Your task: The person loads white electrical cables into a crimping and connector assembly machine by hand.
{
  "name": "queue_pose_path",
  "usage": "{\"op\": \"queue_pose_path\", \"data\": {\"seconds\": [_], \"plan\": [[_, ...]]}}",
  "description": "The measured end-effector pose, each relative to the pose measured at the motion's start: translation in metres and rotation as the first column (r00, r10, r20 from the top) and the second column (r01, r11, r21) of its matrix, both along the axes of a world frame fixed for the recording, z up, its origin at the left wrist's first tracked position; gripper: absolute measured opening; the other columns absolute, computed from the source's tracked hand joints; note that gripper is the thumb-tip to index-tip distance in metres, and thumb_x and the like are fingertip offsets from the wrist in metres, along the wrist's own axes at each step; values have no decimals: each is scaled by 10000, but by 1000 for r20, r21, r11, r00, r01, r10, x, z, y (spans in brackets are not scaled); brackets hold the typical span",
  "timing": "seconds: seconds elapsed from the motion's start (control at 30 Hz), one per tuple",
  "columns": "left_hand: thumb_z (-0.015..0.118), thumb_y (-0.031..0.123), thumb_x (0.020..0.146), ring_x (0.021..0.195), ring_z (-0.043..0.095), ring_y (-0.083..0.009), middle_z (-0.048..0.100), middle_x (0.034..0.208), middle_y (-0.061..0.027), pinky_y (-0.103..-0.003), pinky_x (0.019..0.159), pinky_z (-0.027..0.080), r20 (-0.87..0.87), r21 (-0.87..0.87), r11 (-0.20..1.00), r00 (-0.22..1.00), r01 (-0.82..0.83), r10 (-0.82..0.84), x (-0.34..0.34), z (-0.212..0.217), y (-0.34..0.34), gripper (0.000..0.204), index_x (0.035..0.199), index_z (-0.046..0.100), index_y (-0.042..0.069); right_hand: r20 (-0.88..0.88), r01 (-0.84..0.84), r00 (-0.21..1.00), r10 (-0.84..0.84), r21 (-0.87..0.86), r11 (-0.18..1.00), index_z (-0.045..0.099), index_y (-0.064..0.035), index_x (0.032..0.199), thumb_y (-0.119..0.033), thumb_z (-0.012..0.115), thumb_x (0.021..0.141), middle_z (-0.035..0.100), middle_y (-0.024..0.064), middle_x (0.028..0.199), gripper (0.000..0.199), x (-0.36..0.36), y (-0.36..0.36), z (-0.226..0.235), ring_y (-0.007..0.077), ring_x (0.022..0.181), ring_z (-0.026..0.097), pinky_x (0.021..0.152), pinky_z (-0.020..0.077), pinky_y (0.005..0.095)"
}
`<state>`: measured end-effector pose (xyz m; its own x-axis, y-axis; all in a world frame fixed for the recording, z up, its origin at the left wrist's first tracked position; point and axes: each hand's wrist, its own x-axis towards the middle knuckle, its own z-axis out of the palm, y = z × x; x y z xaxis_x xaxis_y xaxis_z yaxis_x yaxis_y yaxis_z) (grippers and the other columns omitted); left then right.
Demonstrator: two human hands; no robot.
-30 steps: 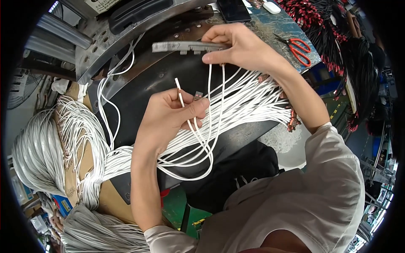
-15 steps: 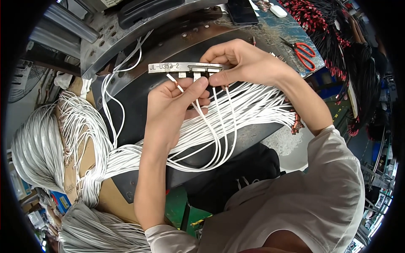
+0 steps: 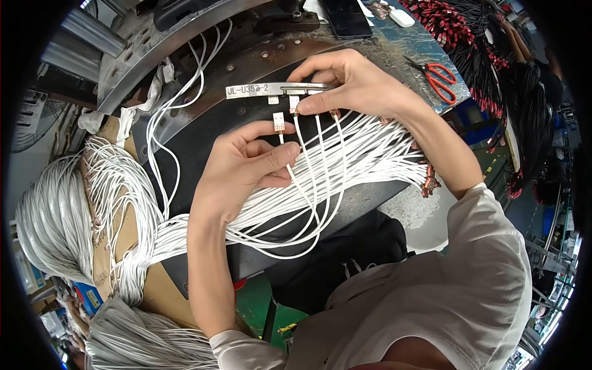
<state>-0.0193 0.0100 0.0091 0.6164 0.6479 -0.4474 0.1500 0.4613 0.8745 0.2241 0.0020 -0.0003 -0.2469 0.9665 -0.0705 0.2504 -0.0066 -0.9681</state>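
Nearest, slack loops of white cable (image 3: 271, 251) sag over the dark mat (image 3: 243, 266) toward its near edge, crossing one another below both hands; a sleeve or forearm catching one could tug on the plugs above.

The left hand (image 3: 256, 154) is closed to a pinch, thumb against fingers, on one cable just behind its plug (image 3: 279, 120). That plug stands roughly upright, just below the bar (image 3: 254, 91) and apart from it. Reddish wire seems to show at its base, so bending or pushing there might strain the joint, and a grip on thin, flexible cable could let the plug twist or tip out of line.

The right hand (image 3: 336, 89) is closed on the right part of the bar, which lies nearly level above the mat, its left end free. Pressure on that free end could make the bar pivot in the fingers. The thumb lies close beside a second plug (image 3: 294, 103) at the bar's lower edge, where a shift of grip might knock it. More cables rise under this hand; it covers their ends, so I cannot tell how firmly they sit.

Behind the loops runs the thick bundle (image 3: 351, 157), where the held cables could snag. Farther off, the red-handled snips (image 3: 441, 80) and the phone (image 3: 346, 18) lie on the worktop (image 3: 394, 52), well clear, posing little risk.
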Motion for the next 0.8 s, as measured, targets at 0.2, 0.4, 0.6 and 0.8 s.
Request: {"op": "queue_pose_path", "data": {"seconds": [0.2, 0.4, 0.6, 0.8], "plan": [[735, 66, 894, 714, 681, -120, 706, 851, -84, -232, 679, 603, 2, 17, 996, 996, -87, 87, 5, 0, -1, 333, 1202, 651, -30, 19, -121, 993, 121, 12, 993, 685, 2, 1142, -82, 779, 849, 729, 34, 861, 319, 2, 2, -1, 45, 690, 619, 603, 473, 198], [733, 175, 915, 667, 671, -129, 719, 828, -95, -255, 624, 562, -213, 251, 967, 971, -51, 106, -4, 5, 14, 345, 1190, 664, -20, 195, -192, 960, 201, -66, 979, 695, 2, 1150, -74, 782, 825, 723, 98, 930, 345, 9, 31, 15, 115, 791, 651, 685, 505, 243], [742, 186, 877, 718, 661, -195, 708, 907, -144, -312, 585, 524, -278, 756, 653, 880, -46, 384, -6, 4, 16, 328, 1122, 684, -24, 540, -447, 836, 92, 574, 686, 676, -10, 1184, -144, 777, 818, 694, 172, 1071, 402, 19, 69, -13, 245, 961, 655, 824, 521, 343], [672, 47, 838, 1094, 582, -312, 612, 1139, -190, -448, 697, 570, -223, 855, -206, 696, 477, 683, 29, -23, 96, 226, 1055, 644, -9, 517, -69, 776, -362, 639, 766, 682, -49, 1146, -165, 686, 891, 672, 170, 1079, 281, 1, 178, 3, 300, 1078, 630, 902, 504, 375]]}}
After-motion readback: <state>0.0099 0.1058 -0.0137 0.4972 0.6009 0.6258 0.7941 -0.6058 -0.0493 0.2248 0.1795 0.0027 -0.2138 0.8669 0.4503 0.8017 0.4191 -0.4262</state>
